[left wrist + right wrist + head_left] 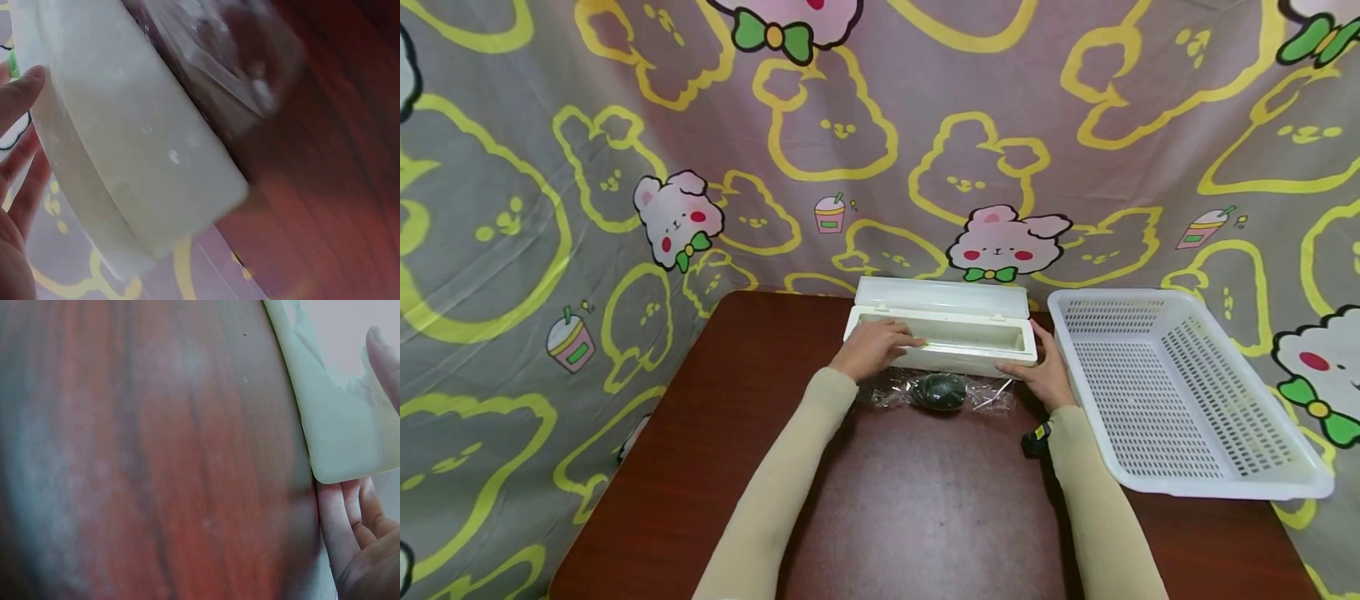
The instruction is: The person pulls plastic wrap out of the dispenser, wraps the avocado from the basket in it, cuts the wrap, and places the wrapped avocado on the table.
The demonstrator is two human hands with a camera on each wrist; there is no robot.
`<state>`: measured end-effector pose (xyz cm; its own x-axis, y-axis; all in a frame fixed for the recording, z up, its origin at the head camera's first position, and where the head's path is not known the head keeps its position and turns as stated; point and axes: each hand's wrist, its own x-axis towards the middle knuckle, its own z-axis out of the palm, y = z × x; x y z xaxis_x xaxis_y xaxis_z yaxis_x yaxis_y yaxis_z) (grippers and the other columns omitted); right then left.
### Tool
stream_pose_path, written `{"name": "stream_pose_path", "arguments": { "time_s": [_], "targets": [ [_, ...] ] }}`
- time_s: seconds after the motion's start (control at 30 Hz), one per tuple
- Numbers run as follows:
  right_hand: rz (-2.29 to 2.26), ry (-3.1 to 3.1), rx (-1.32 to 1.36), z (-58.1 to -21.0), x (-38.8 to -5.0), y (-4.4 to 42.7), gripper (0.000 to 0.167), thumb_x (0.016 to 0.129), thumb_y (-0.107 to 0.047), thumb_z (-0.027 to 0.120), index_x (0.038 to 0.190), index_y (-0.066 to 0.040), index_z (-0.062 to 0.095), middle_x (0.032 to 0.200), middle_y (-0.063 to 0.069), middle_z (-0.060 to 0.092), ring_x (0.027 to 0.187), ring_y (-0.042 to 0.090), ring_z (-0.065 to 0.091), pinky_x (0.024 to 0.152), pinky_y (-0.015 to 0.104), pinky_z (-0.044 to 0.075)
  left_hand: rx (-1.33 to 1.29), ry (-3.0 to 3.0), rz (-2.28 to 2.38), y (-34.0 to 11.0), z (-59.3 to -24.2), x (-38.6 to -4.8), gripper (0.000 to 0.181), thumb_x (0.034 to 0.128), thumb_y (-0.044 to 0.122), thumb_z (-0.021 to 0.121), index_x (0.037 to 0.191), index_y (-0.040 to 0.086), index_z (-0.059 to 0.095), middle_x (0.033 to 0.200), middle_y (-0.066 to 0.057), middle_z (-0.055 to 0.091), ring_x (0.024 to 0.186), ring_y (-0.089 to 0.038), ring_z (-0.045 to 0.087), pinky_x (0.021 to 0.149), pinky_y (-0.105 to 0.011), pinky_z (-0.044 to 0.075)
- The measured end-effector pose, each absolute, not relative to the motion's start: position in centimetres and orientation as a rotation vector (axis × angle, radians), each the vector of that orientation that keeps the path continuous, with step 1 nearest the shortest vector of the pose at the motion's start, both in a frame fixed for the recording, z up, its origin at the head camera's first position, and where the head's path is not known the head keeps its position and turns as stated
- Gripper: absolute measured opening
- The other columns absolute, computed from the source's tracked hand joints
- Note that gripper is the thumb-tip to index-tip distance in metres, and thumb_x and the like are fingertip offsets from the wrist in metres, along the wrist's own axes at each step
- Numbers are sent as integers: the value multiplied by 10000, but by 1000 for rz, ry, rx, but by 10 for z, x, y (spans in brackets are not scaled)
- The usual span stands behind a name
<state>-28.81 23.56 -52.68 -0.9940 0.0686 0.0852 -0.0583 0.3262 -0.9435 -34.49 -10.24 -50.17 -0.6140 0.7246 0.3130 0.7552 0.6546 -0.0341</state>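
A long white plastic box [955, 360] lies across the far part of the table, its hinged lid [940, 296] raised at the back. My left hand [871, 348] is at the front left of the box, fingers reaching over the opening; the left wrist view shows the thumb [28, 87] by the rim and the other fingers apart. At the right end, my right hand [1047, 368] grips the box, thumb on the front and fingers against the end wall. Just in front lies a dark green rounded object [938, 391] in crinkled clear plastic wrap [992, 395]; its kind is unclear.
To the right stands a large white perforated basket [1131, 400]. A small black item [1034, 442] with a yellow mark sits by the right wrist. The dark red wooden table [940, 508] meets a patterned cloth [850, 108] at the back and sides.
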Motion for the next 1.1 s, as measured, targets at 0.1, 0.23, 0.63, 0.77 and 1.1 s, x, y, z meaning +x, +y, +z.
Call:
{"name": "stream_pose_path", "arguments": {
  "time_s": [0.1, 0.23, 0.63, 0.77, 1.1],
  "targets": [
    [1754, -2458, 2, -528, -288, 236, 1045, 802, -28, 879, 1634, -33, 247, 1467, 324, 462, 1180, 304, 482, 904, 220, 393, -1146, -2578, -134, -114, -502, -345, 444, 928, 220, 795, 1312, 422, 703, 1119, 172, 716, 1065, -76, 662, 775, -281, 581],
    [1748, -2448, 11, -529, -288, 239, 1039, 804, -27, 876, 1634, -32, 250, 1497, 311, 448, 1175, 288, 482, 875, 177, 404, -1110, -2566, -111, -125, -503, -346, 445, 926, 227, 801, 1302, 444, 701, 1110, 193, 717, 1056, -55, 669, 743, -249, 571],
    [1767, -2452, 32, -532, -291, 239, 1039, 809, -21, 868, 1636, -29, 238, 1494, 320, 447, 1199, 315, 481, 889, 187, 403, -1093, -2544, -180, -145, -507, -346, 430, 926, 217, 799, 1294, 424, 716, 1085, 180, 722, 1003, -63, 668, 664, -241, 541],
    [1766, -2447, 32, -531, -290, 239, 1038, 807, -21, 869, 1634, -28, 242, 1482, 329, 453, 1174, 293, 481, 876, 173, 406, -1070, -2541, -191, -154, -507, -345, 423, 926, 212, 798, 1284, 424, 723, 1065, 175, 721, 939, -67, 655, 645, -241, 527],
    [1767, -2466, 21, -530, -288, 238, 1034, 819, -39, 865, 1639, -37, 234, 1460, 327, 454, 1167, 296, 479, 855, 186, 416, -1054, -2545, -207, -164, -506, -344, 399, 925, 216, 799, 1265, 414, 736, 1038, 165, 730, 909, -63, 655, 656, -249, 534]
  ]
}}
